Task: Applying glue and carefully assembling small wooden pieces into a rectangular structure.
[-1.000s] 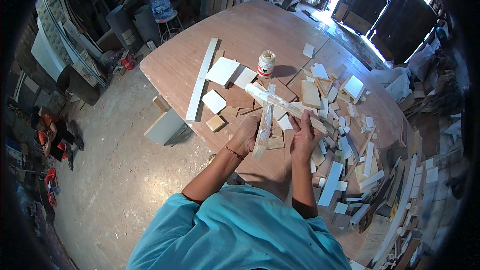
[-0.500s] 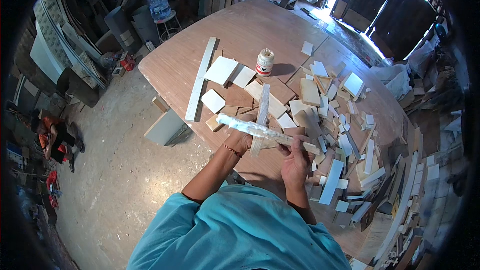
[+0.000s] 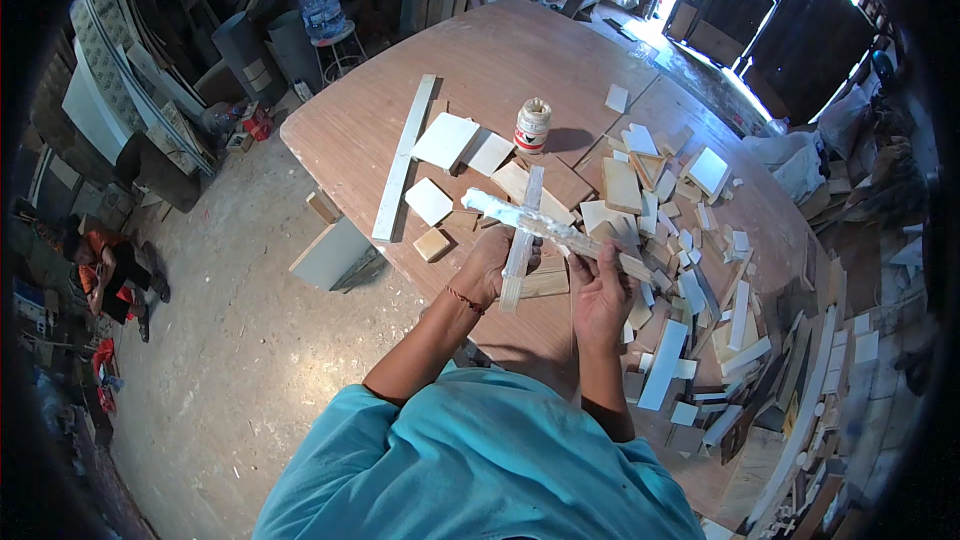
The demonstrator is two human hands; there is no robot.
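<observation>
My left hand (image 3: 487, 262) is closed round a pale wooden strip (image 3: 516, 265) that points away from me, its upper face whitish. Fingers of my right hand (image 3: 602, 300) pinch the near right end of a thin wooden stick (image 3: 575, 239). Thick white paste, like glue, coats the stick's far left end. The stick crosses over the strip; whether they touch I cannot tell. Beyond them, an open jar (image 3: 533, 127) with a red and white label stands on the table, pale stuff round its mouth.
Wood offcuts, among them a white-topped block (image 3: 445, 141), cover the table (image 3: 350, 130) around and right of my hands. A long batten (image 3: 404, 160) lies left. A leaning board (image 3: 335, 252) stands below the table's left edge. Another person (image 3: 105, 265) sits far left.
The paste-coated stick has moved away from me and to the right across the strip, its coated end now farther off. My right hand's fingers have shifted with it; my left hand stays nearly still.
</observation>
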